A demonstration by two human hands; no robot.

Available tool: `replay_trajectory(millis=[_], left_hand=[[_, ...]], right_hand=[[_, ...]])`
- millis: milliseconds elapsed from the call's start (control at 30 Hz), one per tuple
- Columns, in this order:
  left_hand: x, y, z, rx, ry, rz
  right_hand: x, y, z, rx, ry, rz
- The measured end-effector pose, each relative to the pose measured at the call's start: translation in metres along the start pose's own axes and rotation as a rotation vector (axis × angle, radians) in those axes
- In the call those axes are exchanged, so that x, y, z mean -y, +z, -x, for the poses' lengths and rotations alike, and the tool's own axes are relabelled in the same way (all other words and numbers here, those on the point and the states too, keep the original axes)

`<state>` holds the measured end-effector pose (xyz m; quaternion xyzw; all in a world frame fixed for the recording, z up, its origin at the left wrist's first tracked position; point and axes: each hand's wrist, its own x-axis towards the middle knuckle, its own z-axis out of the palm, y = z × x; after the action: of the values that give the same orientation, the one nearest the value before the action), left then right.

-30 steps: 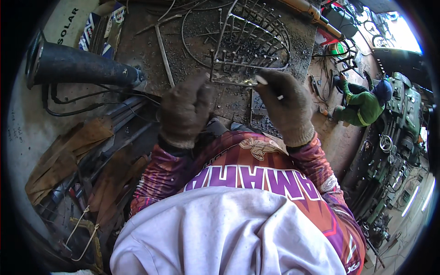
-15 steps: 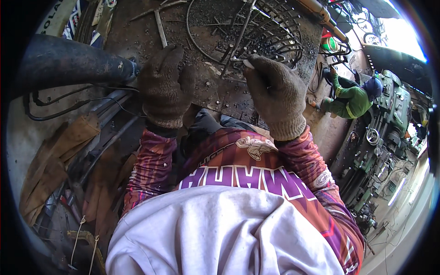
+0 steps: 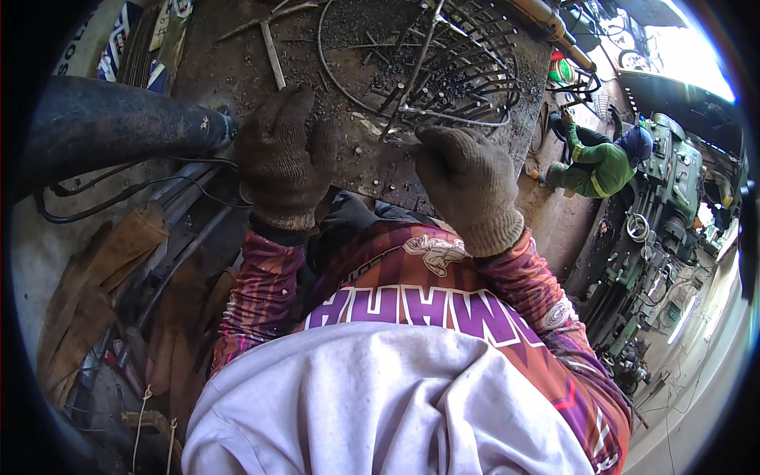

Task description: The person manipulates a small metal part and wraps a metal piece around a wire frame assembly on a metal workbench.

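Both my hands wear brown knitted gloves above the near edge of a dark metal worktable. My left hand is closed, knuckles up. A thin metal bar with a crosspiece ends at its fingers; whether the hand grips it I cannot tell. My right hand is curled shut, and its fingertips hide whatever they hold. Just beyond it lies a round metal frame with many curved rods, among dark bits of scrap.
At left a thick black pipe points toward my left hand, with cables below. Brown leather-like pieces hang over metal bars. A copper-coloured pipe runs along the far right. Beyond, a person in green sits beside a green lathe.
My right hand has drawn slightly nearer to me and closed tighter; the small white piece at its fingertips no longer shows. The left hand keeps nearly the same place beside the bar.
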<state>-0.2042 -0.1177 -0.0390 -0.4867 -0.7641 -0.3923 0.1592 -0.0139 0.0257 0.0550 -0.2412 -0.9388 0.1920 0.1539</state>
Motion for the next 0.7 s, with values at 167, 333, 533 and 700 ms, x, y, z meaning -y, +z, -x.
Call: replay_trajectory(millis=[167, 333, 533, 700], left_hand=[[-0.002, 0.001, -0.001, 0.002, -0.017, 0.008], [-0.003, 0.003, -0.002, -0.036, 0.000, 0.009], [-0.003, 0.003, -0.003, -0.019, 0.022, 0.001], [-0.001, 0.003, -0.002, -0.006, 0.026, 0.015]], right_hand=[[0.005, -0.002, 0.003, -0.151, 0.142, -0.086], [0.002, -0.004, -0.006, -0.156, 0.079, -0.050], [0.000, -0.001, -0.010, -0.131, 0.064, -0.005], [0.002, -0.009, -0.004, -0.005, 0.023, 0.014]])
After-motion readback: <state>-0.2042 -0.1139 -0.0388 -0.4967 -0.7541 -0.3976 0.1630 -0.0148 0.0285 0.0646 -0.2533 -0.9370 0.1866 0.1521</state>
